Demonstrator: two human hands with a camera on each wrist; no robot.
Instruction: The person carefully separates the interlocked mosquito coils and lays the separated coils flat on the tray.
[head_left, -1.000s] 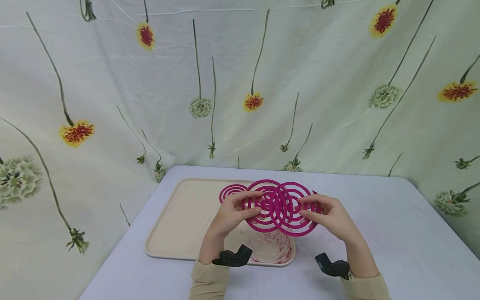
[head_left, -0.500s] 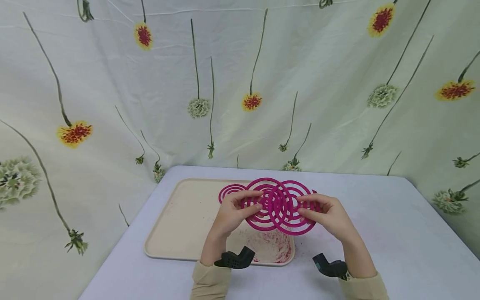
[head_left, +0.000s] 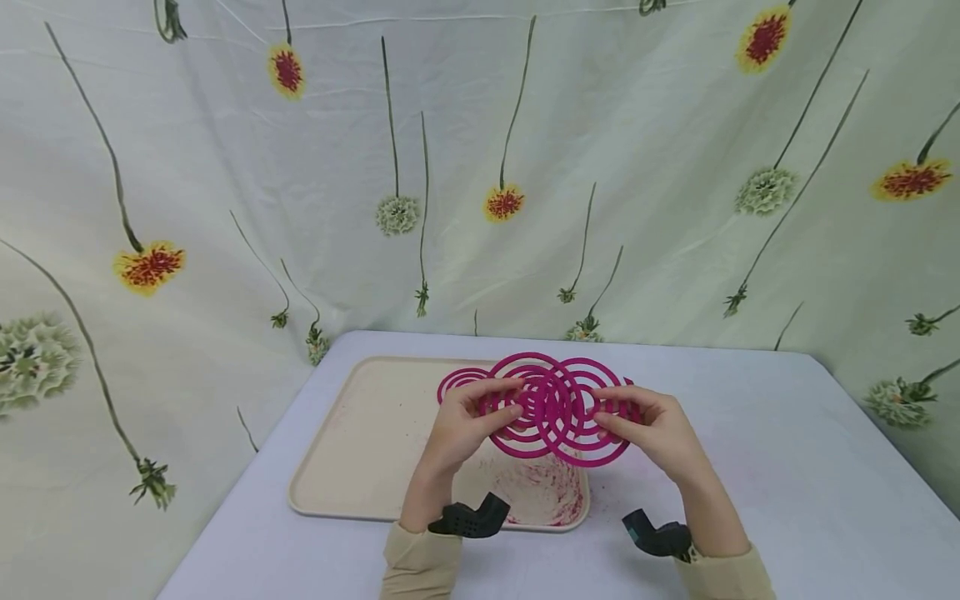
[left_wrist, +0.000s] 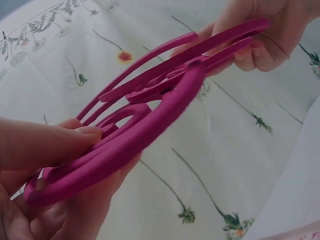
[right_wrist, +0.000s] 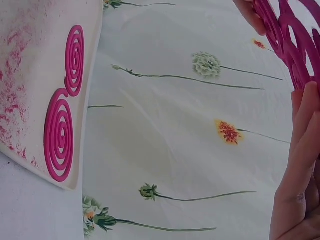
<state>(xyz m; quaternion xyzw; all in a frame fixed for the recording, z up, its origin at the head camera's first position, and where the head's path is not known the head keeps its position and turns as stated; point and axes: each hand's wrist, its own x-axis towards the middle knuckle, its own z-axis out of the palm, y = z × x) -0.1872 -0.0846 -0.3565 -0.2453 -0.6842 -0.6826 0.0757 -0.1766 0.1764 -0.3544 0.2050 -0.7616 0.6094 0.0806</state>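
Note:
Two magenta mosquito coils are held up over the tray, their rings overlapping in the middle. My left hand [head_left: 467, 422] pinches the left coil [head_left: 525, 454] between thumb and fingers. On the other side, my right hand [head_left: 651, 427] pinches the right coil [head_left: 592, 462] the same way. In the left wrist view the coil [left_wrist: 145, 145] nearest the camera tilts, and its rings cross those of the other coil [left_wrist: 240, 29]. Whether the spirals are hooked together cannot be told.
A beige tray [head_left: 360, 467] lies on the white table [head_left: 750, 467], its right part smeared with magenta powder. Two more mosquito coils rest in it at the far side, one [right_wrist: 75, 57] beside the other [right_wrist: 62, 137]. A flowered cloth [head_left: 465, 150] hangs behind.
Both hands and the two held coils have risen slightly. The right hand has shifted a little to the left. The grips look the same.

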